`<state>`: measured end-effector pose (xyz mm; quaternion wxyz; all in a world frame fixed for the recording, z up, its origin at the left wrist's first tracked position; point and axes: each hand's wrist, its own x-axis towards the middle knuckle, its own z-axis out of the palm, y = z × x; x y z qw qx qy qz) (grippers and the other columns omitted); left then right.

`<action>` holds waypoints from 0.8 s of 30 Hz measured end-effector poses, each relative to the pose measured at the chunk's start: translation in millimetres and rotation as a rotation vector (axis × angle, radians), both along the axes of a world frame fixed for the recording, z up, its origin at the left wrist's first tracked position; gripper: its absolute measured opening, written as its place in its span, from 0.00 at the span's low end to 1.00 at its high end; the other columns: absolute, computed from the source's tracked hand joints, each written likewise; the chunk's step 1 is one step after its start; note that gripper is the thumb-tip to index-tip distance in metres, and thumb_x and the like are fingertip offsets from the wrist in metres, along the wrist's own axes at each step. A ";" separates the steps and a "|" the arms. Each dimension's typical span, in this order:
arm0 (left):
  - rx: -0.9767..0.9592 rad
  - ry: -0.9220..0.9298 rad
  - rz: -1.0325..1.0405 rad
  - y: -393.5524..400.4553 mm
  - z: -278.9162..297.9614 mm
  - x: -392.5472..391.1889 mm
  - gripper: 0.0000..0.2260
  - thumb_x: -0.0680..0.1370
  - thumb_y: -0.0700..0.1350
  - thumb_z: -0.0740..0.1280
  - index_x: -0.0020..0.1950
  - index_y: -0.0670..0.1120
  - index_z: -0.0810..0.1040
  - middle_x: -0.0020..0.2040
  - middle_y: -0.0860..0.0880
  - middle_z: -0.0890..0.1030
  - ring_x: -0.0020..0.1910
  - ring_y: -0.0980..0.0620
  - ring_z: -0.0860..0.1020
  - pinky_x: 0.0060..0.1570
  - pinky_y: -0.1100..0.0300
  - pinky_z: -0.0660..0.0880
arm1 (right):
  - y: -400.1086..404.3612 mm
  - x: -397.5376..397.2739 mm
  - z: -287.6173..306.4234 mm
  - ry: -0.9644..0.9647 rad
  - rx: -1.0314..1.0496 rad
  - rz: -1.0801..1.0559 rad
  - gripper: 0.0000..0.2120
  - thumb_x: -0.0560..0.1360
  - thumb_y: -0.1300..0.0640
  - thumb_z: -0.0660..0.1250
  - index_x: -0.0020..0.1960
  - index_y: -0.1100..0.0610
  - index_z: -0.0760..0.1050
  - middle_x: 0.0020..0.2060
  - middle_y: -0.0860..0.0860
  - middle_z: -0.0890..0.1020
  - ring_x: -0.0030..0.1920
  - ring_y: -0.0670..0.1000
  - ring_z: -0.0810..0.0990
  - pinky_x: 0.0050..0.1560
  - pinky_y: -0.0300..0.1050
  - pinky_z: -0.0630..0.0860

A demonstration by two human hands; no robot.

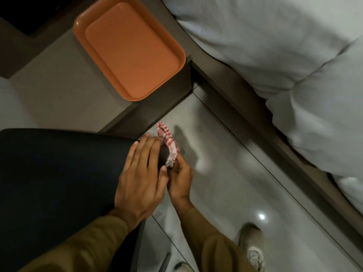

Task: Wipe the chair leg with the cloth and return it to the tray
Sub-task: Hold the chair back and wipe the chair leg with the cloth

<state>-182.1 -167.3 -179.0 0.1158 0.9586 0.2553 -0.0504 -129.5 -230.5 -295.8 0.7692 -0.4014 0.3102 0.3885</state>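
A red-and-white checked cloth (168,145) is bunched against a dark chair leg (163,156) at the corner of the dark chair seat (59,173). My right hand (179,182) grips the cloth from below and presses it to the leg. My left hand (140,177) lies flat on the seat's corner, fingers spread, thumb touching the right hand. Most of the leg is hidden by the hands and cloth. An orange tray (129,50) with nothing in it sits on a low grey table, up and to the left.
The grey table (55,91) stands beyond the chair, its corner near the cloth. A bed with white bedding (284,55) fills the right side. Glossy floor tiles (245,183) run between them. My shoes (253,246) are at the bottom right.
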 end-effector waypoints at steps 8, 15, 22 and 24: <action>0.015 -0.035 -0.018 -0.6 -5.3 -4.2 0.29 0.83 0.49 0.54 0.82 0.37 0.68 0.81 0.40 0.72 0.85 0.43 0.65 0.86 0.45 0.58 | 16.4 21.7 -84.2 -0.068 -0.009 0.048 0.18 0.79 0.53 0.62 0.55 0.50 0.91 0.59 0.49 0.90 0.66 0.54 0.84 0.71 0.46 0.77; 0.021 -0.047 -0.023 -0.9 -9.0 -5.7 0.29 0.84 0.50 0.53 0.83 0.38 0.66 0.83 0.41 0.70 0.86 0.45 0.63 0.87 0.47 0.55 | 17.9 25.6 -94.4 0.040 -0.149 0.118 0.18 0.79 0.52 0.65 0.58 0.59 0.89 0.48 0.55 0.91 0.42 0.44 0.87 0.42 0.52 0.88; -0.022 -0.054 0.002 -2.0 2.4 -2.2 0.29 0.85 0.52 0.55 0.83 0.39 0.66 0.83 0.41 0.70 0.86 0.46 0.63 0.88 0.50 0.52 | -3.4 19.1 -3.7 -0.021 -0.077 0.097 0.16 0.84 0.63 0.62 0.67 0.68 0.81 0.57 0.60 0.89 0.49 0.51 0.89 0.51 0.41 0.88; -0.038 -0.036 0.006 -4.2 3.6 -1.9 0.30 0.84 0.53 0.54 0.83 0.39 0.66 0.83 0.41 0.69 0.86 0.46 0.63 0.87 0.49 0.54 | -11.8 14.6 16.5 -0.326 -0.274 0.344 0.17 0.84 0.67 0.62 0.69 0.61 0.82 0.59 0.54 0.89 0.55 0.46 0.88 0.62 0.46 0.85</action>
